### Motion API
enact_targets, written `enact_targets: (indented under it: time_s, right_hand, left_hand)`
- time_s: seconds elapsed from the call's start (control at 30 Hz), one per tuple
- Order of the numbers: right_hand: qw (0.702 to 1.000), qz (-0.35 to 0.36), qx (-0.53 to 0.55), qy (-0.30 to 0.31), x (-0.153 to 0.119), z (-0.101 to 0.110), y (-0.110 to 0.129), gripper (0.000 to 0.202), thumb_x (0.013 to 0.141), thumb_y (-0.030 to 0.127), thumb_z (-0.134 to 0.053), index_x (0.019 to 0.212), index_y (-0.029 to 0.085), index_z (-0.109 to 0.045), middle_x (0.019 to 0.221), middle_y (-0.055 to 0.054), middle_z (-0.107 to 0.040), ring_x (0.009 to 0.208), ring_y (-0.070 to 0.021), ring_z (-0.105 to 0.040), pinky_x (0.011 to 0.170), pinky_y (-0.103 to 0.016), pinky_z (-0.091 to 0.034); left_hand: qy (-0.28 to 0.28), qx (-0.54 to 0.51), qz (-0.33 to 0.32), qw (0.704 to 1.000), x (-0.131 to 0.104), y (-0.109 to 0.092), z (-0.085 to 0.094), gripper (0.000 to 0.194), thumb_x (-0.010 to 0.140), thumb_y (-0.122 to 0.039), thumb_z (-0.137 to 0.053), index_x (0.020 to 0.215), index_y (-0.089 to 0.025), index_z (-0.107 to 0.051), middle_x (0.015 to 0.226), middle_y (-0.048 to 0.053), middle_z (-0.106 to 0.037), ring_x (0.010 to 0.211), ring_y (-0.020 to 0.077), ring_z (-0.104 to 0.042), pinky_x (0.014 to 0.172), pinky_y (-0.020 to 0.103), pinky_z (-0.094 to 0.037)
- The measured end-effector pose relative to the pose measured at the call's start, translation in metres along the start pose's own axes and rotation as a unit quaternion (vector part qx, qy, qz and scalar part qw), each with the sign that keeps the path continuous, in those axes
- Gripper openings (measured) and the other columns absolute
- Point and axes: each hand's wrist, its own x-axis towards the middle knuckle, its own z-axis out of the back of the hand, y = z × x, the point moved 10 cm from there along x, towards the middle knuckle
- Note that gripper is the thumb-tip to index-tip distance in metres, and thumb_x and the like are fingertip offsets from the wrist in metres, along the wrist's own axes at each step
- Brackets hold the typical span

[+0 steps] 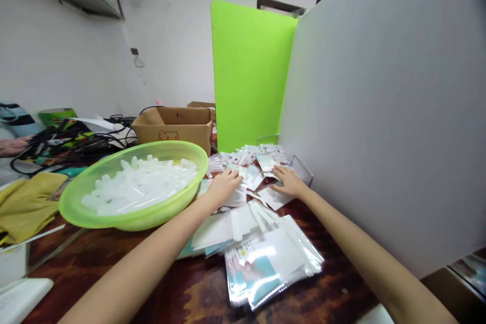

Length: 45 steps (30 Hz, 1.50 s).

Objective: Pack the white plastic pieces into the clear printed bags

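My left hand [224,186] reaches over the spread of printed cards, its fingers lying forward on them; nothing shows in its grip. Opposite it, my right hand [289,182] has thumb and fingers apart and touches a white-and-teal card [267,162] at the pile's right side. Between and beyond both hands lies a heap of small white plastic tubes [252,153]. Closer to me are a stack of white cards [216,230] with narrow white strips [236,225] on top, and a stack of glossy clear packets [271,258] holding printed cards.
A green plastic basin [152,220] full of white plastic pieces [140,182] stands left of my forearm. Behind it is a cardboard box [182,134]. Tall green [252,76] and grey panels [379,111] bound the right. Yellow cloth [28,207] and tangled black cables lie far left.
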Motion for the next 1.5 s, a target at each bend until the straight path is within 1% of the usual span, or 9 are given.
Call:
enact_targets:
  time_s: [0.23, 0.47, 0.6, 0.7, 0.9, 1.07, 1.23, 1.4, 1.5]
  right_hand:
    - [0.997, 0.000, 0.020, 0.077, 0.013, -0.008, -0.001, 0.045, 0.089, 0.041, -0.057, 0.128, 0.019, -0.049, 0.139, -0.011, -0.043, 0.123, -0.0287, -0.045, 0.098, -0.051, -0.042]
    - [0.998, 0.012, 0.020, 0.051, 0.017, -0.002, 0.000, 0.031, 0.091, 0.033, -0.056, 0.117, 0.017, -0.056, 0.126, -0.009, -0.053, 0.113, -0.0238, -0.053, 0.094, -0.047, -0.045]
    - [0.999, 0.017, 0.014, 0.037, 0.016, 0.000, -0.001, 0.029, 0.091, 0.031, -0.056, 0.117, 0.016, -0.056, 0.127, -0.009, -0.053, 0.113, -0.0237, -0.053, 0.093, -0.046, -0.046]
    - [0.999, 0.032, 0.004, 0.038, 0.013, 0.001, 0.001, 0.033, 0.090, 0.031, -0.058, 0.120, 0.017, -0.055, 0.129, -0.009, -0.051, 0.114, -0.0245, -0.052, 0.093, -0.046, -0.046]
    - [0.999, -0.002, -0.052, 0.015, 0.012, 0.012, -0.002, 0.034, 0.089, 0.031, -0.059, 0.120, 0.017, -0.054, 0.129, -0.010, -0.051, 0.109, -0.0236, -0.055, 0.087, -0.044, -0.050]
    - [0.993, -0.054, -0.106, -0.020, 0.013, 0.021, -0.008, 0.025, 0.091, 0.030, -0.056, 0.111, 0.015, -0.058, 0.114, -0.007, -0.058, 0.100, -0.0200, -0.059, 0.081, -0.039, -0.052]
    - [0.988, -0.056, -0.140, -0.042, 0.011, 0.039, -0.006, 0.022, 0.092, 0.029, -0.055, 0.108, 0.014, -0.059, 0.106, -0.006, -0.061, 0.094, -0.0180, -0.061, 0.080, -0.037, -0.052]
    - [0.988, 0.025, -0.145, -0.054, -0.016, 0.045, 0.031, 0.020, 0.092, 0.023, -0.055, 0.110, 0.014, -0.059, 0.104, -0.006, -0.062, 0.094, -0.0177, -0.061, 0.079, -0.036, -0.053]
    - [0.986, 0.058, -0.138, -0.069, -0.033, 0.043, 0.047, 0.021, 0.092, 0.019, -0.055, 0.112, 0.015, -0.058, 0.106, -0.006, -0.062, 0.093, -0.0169, -0.062, 0.079, -0.034, -0.054]
  left_hand:
    - [0.116, -0.047, -0.082, 0.989, -0.007, -0.005, -0.021, 0.052, 0.085, -0.038, -0.060, 0.132, -0.019, -0.044, 0.141, 0.012, -0.041, 0.125, 0.0314, -0.043, 0.096, 0.053, -0.043]
    - [0.251, -0.035, -0.108, 0.961, -0.017, -0.001, -0.041, 0.095, 0.074, -0.037, -0.071, 0.147, -0.023, -0.012, 0.156, 0.016, -0.010, 0.139, 0.0395, -0.017, 0.107, 0.063, -0.026]
    - [0.206, -0.007, -0.121, 0.971, -0.021, -0.012, -0.037, 0.107, 0.066, -0.025, -0.075, 0.148, -0.023, -0.007, 0.155, 0.022, -0.008, 0.140, 0.0428, -0.012, 0.104, 0.069, -0.022]
    - [0.147, 0.011, -0.155, 0.977, -0.026, -0.023, -0.029, 0.104, 0.062, -0.016, -0.075, 0.146, -0.035, -0.017, 0.155, 0.019, -0.010, 0.138, 0.0474, -0.013, 0.100, 0.075, -0.018]
    - [0.086, 0.026, -0.186, 0.978, -0.029, -0.029, -0.025, 0.072, 0.080, -0.012, -0.059, 0.140, -0.040, -0.031, 0.155, 0.014, -0.015, 0.134, 0.0499, -0.023, 0.087, 0.070, -0.042]
    - [0.087, 0.030, -0.194, 0.977, -0.030, -0.032, -0.029, 0.072, 0.087, -0.003, -0.048, 0.139, -0.047, -0.027, 0.156, 0.007, -0.014, 0.133, 0.0446, -0.030, 0.078, 0.056, -0.056]
    - [0.089, 0.025, -0.162, 0.982, -0.025, -0.027, -0.039, 0.062, 0.085, -0.007, -0.057, 0.136, -0.038, -0.040, 0.155, 0.006, -0.020, 0.132, 0.0386, -0.035, 0.086, 0.053, -0.054]
    - [0.069, 0.020, -0.093, 0.993, -0.016, -0.018, -0.036, 0.051, 0.088, -0.020, -0.057, 0.135, -0.022, -0.039, 0.143, 0.014, -0.037, 0.116, 0.0301, -0.052, 0.084, 0.047, -0.054]
    - [0.068, 0.008, -0.083, 0.994, -0.015, -0.018, -0.031, 0.047, 0.089, -0.024, -0.056, 0.133, -0.022, -0.042, 0.143, 0.012, -0.036, 0.117, 0.0295, -0.050, 0.087, 0.049, -0.051]
